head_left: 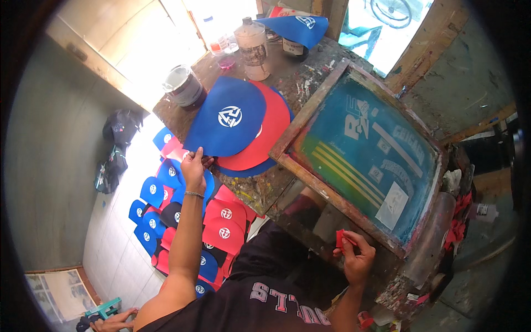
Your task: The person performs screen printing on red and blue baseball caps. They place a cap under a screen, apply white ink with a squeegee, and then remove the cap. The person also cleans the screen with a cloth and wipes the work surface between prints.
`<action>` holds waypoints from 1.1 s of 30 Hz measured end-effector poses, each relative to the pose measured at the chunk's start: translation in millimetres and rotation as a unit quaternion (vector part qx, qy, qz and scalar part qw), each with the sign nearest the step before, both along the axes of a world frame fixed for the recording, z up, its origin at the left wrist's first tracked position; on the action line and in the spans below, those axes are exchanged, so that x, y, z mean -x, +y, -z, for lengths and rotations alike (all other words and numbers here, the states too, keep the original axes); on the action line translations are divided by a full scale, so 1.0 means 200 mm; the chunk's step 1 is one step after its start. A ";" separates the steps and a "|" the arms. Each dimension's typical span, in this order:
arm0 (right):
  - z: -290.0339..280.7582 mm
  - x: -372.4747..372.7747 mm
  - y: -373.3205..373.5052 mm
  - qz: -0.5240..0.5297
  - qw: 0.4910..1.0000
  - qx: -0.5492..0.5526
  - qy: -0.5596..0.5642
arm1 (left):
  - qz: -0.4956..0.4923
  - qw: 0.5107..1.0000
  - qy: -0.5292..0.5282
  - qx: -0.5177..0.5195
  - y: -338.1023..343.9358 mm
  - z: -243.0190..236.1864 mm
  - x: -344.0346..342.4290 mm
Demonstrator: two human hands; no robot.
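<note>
One shirt [243,304], left grip [194,166] pinching one panel [224,124]; one frame [332,195]

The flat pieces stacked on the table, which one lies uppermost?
The blue piece held at its edge by the left hand. Its round white emblem shows whole, while the red piece beneath is partly covered and another blue one shows only its rim.

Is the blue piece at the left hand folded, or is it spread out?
Spread out: the blue piece shows its rounded outline and white emblem, no visible fold; the left hand holds its edge.
</note>
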State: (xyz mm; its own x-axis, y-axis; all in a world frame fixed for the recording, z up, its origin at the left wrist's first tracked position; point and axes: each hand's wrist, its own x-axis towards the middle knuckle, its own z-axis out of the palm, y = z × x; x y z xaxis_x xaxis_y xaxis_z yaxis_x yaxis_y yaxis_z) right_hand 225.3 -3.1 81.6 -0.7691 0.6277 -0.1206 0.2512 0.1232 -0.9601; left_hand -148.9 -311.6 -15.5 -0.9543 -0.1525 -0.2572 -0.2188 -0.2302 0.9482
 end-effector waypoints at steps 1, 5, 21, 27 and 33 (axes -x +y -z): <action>0.00 0.00 0.00 -0.003 1.000 0.000 0.000 | 0.002 1.000 -0.011 -0.008 -0.01 0.00 0.00; -0.01 0.02 0.00 0.000 1.000 -0.008 0.001 | 0.005 0.998 -0.032 -0.055 -0.05 0.03 -0.01; 0.02 -0.01 0.03 -0.011 0.999 -0.002 -0.035 | 0.029 0.891 0.295 0.344 0.36 -0.36 0.14; -0.07 0.05 0.05 -0.040 0.992 0.102 0.061 | 0.026 0.848 0.386 0.362 0.97 -0.37 0.87; -0.02 -0.06 0.09 -0.013 0.995 0.088 0.044 | 0.060 0.910 0.311 0.269 1.14 -0.36 1.15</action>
